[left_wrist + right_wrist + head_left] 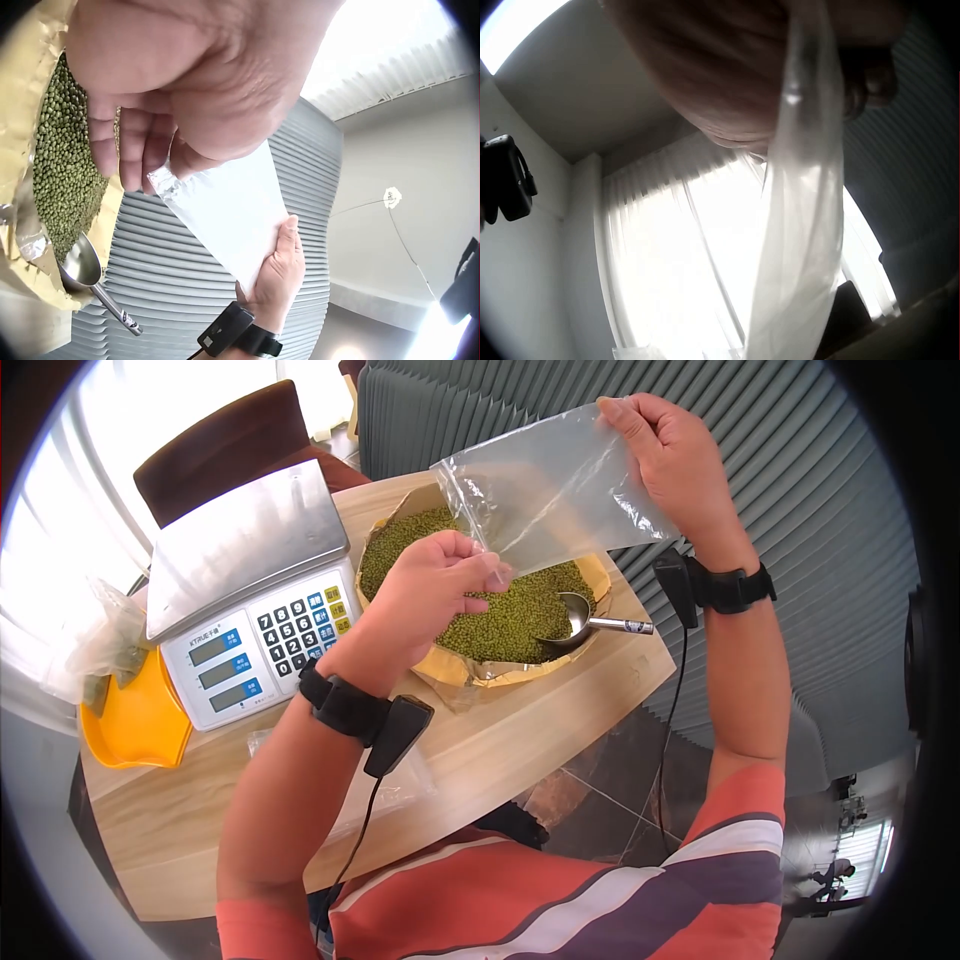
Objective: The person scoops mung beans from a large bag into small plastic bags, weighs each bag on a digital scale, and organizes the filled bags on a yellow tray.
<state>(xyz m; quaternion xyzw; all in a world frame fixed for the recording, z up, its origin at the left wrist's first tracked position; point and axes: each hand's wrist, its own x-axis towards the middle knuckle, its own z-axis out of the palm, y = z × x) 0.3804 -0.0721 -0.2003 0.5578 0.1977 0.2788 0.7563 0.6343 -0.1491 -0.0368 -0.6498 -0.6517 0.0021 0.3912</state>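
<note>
A clear plastic bag (560, 480) is stretched flat between both hands above a sack of green beans (510, 615). My left hand (430, 585) pinches the bag's near left corner between thumb and fingers, over the beans. At the far right end, my right hand (685, 460) grips the bag's edge, thumb on top. The left wrist view shows the bag (232, 210) running from the left fingertips to the right hand (281, 262). A metal scoop (578, 622) lies in the beans, its handle over the sack's rim.
Left of the sack stands a white weighing scale (240, 630) with a steel platform. A yellow tray (135, 715) and a plastic bag with something in it (120, 635) are beyond it. More clear plastic (390, 785) lies on the wooden table (500, 735). A brown chair (225, 445) stands behind.
</note>
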